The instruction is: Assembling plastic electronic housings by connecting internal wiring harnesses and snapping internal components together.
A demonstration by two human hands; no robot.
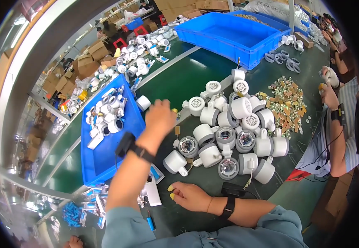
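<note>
My left hand (161,118) reaches forward over the green work surface, beside the right edge of a blue tray (136,128). Just left of its fingers is a white round housing (143,103); I cannot tell whether they touch. The fingers are smeared, with a yellow fingertip cover showing on one. My right hand (192,197) rests near the front edge, its fingers loosely bent and the yellow-covered tips slightly apart with nothing seen between them. Ahead of it lies a white housing with a grey rim (175,162), part of a pile of similar white housings (240,108).
Small circuit boards (286,105) are heaped right of the pile, with grey rings (291,64) behind. A large blue bin (218,31) stands at the back. Blue cylindrical cells (71,214) lie at lower left. Another person's arm (337,140) is at the right.
</note>
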